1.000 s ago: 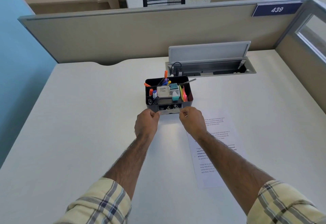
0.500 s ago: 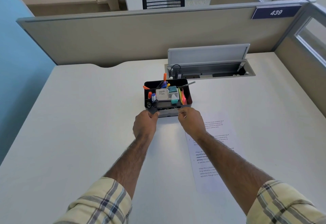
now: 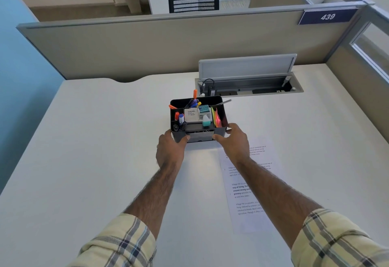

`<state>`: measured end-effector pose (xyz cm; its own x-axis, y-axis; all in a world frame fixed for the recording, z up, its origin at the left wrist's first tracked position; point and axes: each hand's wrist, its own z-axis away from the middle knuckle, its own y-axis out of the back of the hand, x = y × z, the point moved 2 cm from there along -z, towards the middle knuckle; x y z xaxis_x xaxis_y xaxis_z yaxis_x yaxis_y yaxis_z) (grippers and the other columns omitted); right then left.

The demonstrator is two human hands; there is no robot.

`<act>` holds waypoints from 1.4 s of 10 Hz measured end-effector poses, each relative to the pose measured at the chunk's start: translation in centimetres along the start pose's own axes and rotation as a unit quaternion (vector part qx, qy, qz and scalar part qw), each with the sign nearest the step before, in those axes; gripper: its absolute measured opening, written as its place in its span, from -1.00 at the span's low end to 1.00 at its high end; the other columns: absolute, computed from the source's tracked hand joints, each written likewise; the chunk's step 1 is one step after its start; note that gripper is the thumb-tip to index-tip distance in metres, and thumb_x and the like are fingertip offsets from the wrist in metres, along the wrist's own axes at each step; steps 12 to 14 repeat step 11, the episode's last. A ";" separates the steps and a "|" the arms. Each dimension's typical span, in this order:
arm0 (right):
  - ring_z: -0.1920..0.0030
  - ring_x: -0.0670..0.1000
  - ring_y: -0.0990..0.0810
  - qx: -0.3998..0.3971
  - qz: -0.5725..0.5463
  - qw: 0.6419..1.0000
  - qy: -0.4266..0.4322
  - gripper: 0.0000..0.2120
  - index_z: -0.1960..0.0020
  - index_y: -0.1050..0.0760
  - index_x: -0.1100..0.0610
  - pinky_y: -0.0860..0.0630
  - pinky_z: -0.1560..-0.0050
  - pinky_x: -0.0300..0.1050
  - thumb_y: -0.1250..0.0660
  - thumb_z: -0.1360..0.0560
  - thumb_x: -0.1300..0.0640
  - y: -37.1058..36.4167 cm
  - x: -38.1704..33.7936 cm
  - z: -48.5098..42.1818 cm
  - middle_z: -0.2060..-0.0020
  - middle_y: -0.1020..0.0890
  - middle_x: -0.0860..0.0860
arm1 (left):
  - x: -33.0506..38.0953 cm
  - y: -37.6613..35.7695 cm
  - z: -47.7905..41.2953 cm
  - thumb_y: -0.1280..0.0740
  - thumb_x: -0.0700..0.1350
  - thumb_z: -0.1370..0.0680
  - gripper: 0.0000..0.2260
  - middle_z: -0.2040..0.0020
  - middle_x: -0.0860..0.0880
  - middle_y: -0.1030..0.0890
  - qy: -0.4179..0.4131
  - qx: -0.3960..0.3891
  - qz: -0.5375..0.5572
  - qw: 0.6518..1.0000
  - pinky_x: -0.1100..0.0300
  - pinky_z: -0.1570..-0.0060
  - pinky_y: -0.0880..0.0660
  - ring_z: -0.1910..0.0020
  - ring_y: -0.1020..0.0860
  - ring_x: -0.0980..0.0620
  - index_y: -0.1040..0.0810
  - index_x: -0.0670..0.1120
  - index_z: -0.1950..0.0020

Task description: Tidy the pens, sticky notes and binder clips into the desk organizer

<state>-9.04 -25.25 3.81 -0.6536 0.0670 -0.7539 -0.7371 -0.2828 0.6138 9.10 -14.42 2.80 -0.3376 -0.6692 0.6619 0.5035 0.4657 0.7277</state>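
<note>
While the desk organizer [image 3: 199, 119] stands on the white table [image 3: 94, 151], near its middle and just in front of the cable tray [image 3: 248, 90], it is held at both near corners. Pens [image 3: 194, 103] are seen standing in the rear compartment, tilted, with orange and blue caps showing. Sticky notes [image 3: 216, 117] in green, yellow and pink are stood on edge in the right-hand compartment. A white box marked "camlin" [image 3: 191, 115] and a teal item [image 3: 206, 122] are seen in the centre. Binder clips cannot be told apart with certainty. The small front drawer [image 3: 200, 135] is seen only slightly proud of the front face; its contents are too small to tell.

The left hand [image 3: 170, 151] is wrapped around the near left corner, thumb on the front face, the grip pressed against the organizer wall. The right hand [image 3: 233, 142] is spread around the near right corner, fingers on the side wall and thumb at the front; this grip too is closed on the organizer.

A printed sheet of paper [image 3: 248, 186] is laid flat on the table, partly covered by the right forearm. Plaid sleeves [image 3: 336, 239] are rolled at both arms. A partition panel [image 3: 147, 43] bearing a "439" sign [image 3: 327, 16] is seen behind the table.
</note>
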 end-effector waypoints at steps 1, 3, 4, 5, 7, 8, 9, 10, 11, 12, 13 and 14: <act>-0.13 0.03 -0.59 0.007 -0.004 1.000 0.002 -0.40 -0.37 -0.44 0.10 -0.58 -0.11 0.01 -0.53 -0.44 -0.11 0.0 -0.2 0.0 -0.24 -0.61 0.03 | 0.2 0.0 0.0 -0.43 0.28 -0.46 -0.47 -0.16 -0.01 -0.61 -0.008 0.005 0.005 1.000 0.00 0.03 -0.58 -0.09 -0.58 -0.05 -0.54 -0.04 -0.28; -0.02 -0.01 -0.57 0.011 0.019 1.000 0.003 -0.50 -0.29 -0.45 0.12 -0.51 0.03 -0.10 -0.51 -0.47 -0.09 0.2 -0.8 -0.2 -0.16 -0.62 0.01 | 0.5 0.2 -0.2 -0.42 0.26 -0.48 -0.57 -0.02 0.04 -0.63 -0.018 0.012 -0.009 1.000 0.08 0.15 -0.54 0.04 -0.59 -0.03 -0.57 -0.05 -0.13; 0.03 -0.01 -0.58 0.012 0.037 0.999 0.012 -0.52 -0.26 -0.45 0.11 -0.54 0.04 -0.07 -0.49 -0.48 -0.11 0.2 -0.9 -0.4 -0.11 -0.63 0.00 | 0.3 0.0 -0.5 -0.41 0.26 -0.49 -0.60 0.05 0.02 -0.63 -0.022 0.021 -0.039 0.999 -0.01 0.15 -0.60 0.12 -0.60 -0.05 -0.55 -0.06 -0.02; 0.03 -0.02 -0.58 0.012 0.049 0.999 0.016 -0.53 -0.24 -0.44 0.08 -0.58 0.02 -0.04 -0.48 -0.48 -0.13 0.2 -0.8 -0.5 -0.10 -0.63 -0.02 | 0.3 -0.1 -0.5 -0.41 0.26 -0.48 -0.62 0.09 0.01 -0.62 -0.022 0.025 -0.050 0.998 -0.03 0.15 -0.60 0.14 -0.59 -0.05 -0.53 -0.06 0.02; 0.02 -0.02 -0.58 0.010 0.054 0.998 0.018 -0.52 -0.26 -0.43 0.08 -0.58 0.01 -0.04 -0.48 -0.48 -0.13 0.0 -0.7 -0.4 -0.13 -0.63 -0.01 | 0.2 0.1 -0.2 -0.40 0.26 -0.50 -0.61 0.06 0.01 -0.59 -0.039 0.025 -0.067 0.997 -0.07 0.09 -0.59 0.12 -0.58 -0.07 -0.51 -0.05 0.00; -0.03 -0.02 -0.57 0.008 0.049 0.999 0.023 -0.51 -0.30 -0.44 0.08 -0.56 -0.02 -0.05 -0.48 -0.50 -0.11 0.1 -0.4 -0.3 -0.19 -0.62 0.00 | -0.1 0.2 -0.2 -0.40 0.18 -0.53 -0.63 -0.06 -0.01 -0.60 -0.052 0.006 -0.074 0.996 -0.05 0.00 -0.58 0.01 -0.59 -0.08 -0.52 -0.07 -0.14; -0.08 -0.01 -0.58 0.009 0.059 0.998 0.030 -0.51 -0.32 -0.44 0.07 -0.58 -0.10 0.00 -0.46 -0.50 -0.11 0.2 -0.1 -0.2 -0.22 -0.61 0.00 | -0.6 0.3 -0.3 -0.39 0.08 -0.56 -0.62 -0.18 -0.04 -0.59 -0.057 -0.011 -0.071 0.996 -0.08 -0.10 -0.57 -0.10 -0.59 -0.09 -0.49 -0.08 -0.29; -0.12 0.01 -0.60 0.017 0.099 0.994 0.046 -0.53 -0.33 -0.46 0.07 -0.58 -0.16 0.07 -0.42 -0.53 -0.14 0.7 -0.1 0.4 -0.21 -0.62 0.00 | -0.9 1.4 0.3 -0.28 -0.05 -0.62 -0.62 -0.33 -0.06 -0.53 -0.057 -0.011 -0.060 0.997 -0.06 -0.22 -0.52 -0.24 -0.55 -0.11 -0.43 -0.07 -0.43; -0.09 0.00 -0.60 0.040 0.109 0.991 0.066 -0.59 -0.26 -0.52 0.08 -0.55 -0.19 0.06 -0.39 -0.55 -0.16 1.3 0.0 0.8 -0.16 -0.64 -0.01 | -1.1 2.3 0.4 -0.22 -0.08 -0.65 -0.63 -0.41 -0.05 -0.46 -0.056 0.016 -0.040 0.997 -0.04 -0.24 -0.48 -0.29 -0.51 -0.13 -0.41 -0.07 -0.46; -0.09 0.00 -0.60 0.040 0.109 0.991 0.066 -0.59 -0.26 -0.52 0.08 -0.55 -0.19 0.06 -0.39 -0.55 -0.16 1.3 0.0 0.8 -0.16 -0.64 -0.01 | -1.1 2.3 0.4 -0.22 -0.08 -0.65 -0.63 -0.41 -0.05 -0.46 -0.056 0.016 -0.040 0.997 -0.04 -0.24 -0.48 -0.29 -0.51 -0.13 -0.41 -0.07 -0.46; -0.09 0.00 -0.60 0.040 0.109 0.991 0.066 -0.59 -0.26 -0.52 0.08 -0.55 -0.19 0.06 -0.39 -0.55 -0.16 1.3 0.0 0.8 -0.16 -0.64 -0.01 | -1.1 2.3 0.4 -0.22 -0.08 -0.65 -0.63 -0.41 -0.05 -0.46 -0.056 0.016 -0.040 0.997 -0.04 -0.24 -0.48 -0.29 -0.51 -0.13 -0.41 -0.07 -0.46; -0.09 0.00 -0.60 0.040 0.109 0.991 0.066 -0.59 -0.26 -0.52 0.08 -0.55 -0.19 0.06 -0.39 -0.55 -0.16 1.3 0.0 0.8 -0.16 -0.64 -0.01 | -1.1 2.3 0.4 -0.22 -0.08 -0.65 -0.63 -0.41 -0.05 -0.46 -0.056 0.016 -0.040 0.997 -0.04 -0.24 -0.48 -0.29 -0.51 -0.13 -0.41 -0.07 -0.46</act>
